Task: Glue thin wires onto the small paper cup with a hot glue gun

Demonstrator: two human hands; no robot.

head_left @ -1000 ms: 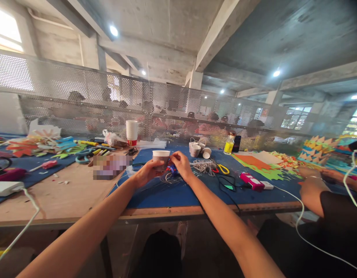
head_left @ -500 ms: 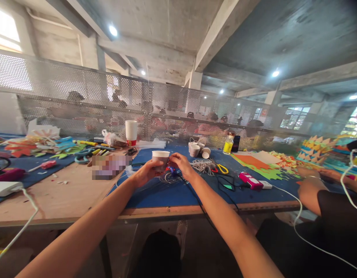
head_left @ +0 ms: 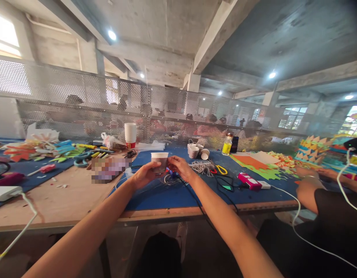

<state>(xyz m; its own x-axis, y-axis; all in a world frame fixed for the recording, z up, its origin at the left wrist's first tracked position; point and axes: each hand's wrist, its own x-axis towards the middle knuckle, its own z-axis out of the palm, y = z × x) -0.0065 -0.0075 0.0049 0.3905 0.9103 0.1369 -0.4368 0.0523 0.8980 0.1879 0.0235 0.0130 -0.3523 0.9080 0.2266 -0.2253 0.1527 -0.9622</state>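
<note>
A paper cup (head_left: 159, 158) with a white rim and a grey-brown band around its body is held upright above the blue mat. My left hand (head_left: 146, 173) wraps it from the left, thumb across the front. At the cup's right side my right hand (head_left: 180, 168) has its fingers pinched together; whatever is between them is too small to make out. Below the hands lie a blue object (head_left: 174, 173) and thin loops of cord. Right of them rests a bundle of grey cord (head_left: 203, 167), beside yellow-handled scissors (head_left: 221, 170).
Several small cups (head_left: 193, 151) stand or lie behind the cord. A tall cup stack (head_left: 130, 135), a yellow-labelled bottle (head_left: 227, 144) and a pink device (head_left: 249, 181) with a white cable are around. Colored paper (head_left: 253, 164) lies right, near another person's arm (head_left: 308, 191). A perforated screen (head_left: 166, 108) runs behind.
The view has shifted slightly. Both hands stay at the cup, and the right-hand fingers sit a little differently beside it. Nothing else has visibly moved.
</note>
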